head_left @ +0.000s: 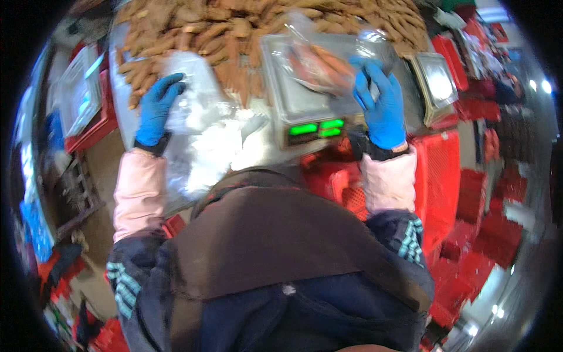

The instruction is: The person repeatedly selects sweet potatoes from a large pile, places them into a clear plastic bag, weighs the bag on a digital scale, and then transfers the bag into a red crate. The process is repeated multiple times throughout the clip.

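A clear plastic bag (319, 66) with reddish-orange, elongated pieces in it lies on the metal pan of a scale (281, 111). At the bag's right end is my right hand (382, 108), in a blue glove, its fingers bent and closed on the film; motion blurs the exact grip. My left hand (157, 111), gloved in blue too, is raised at the left, with its thumb and fingers apart and nothing visible between them. Next to it, shiny clear plastic bags (202, 138) lie in a loose pile on the table.
A heap of brown, finger-shaped roots (234, 29) covers the table's far side. Green digits glow on the scale's front. A second scale (434, 85) stands at the right. Red plastic crates (437, 176) are stacked to the right, and a red bin (105, 117) sits far left.
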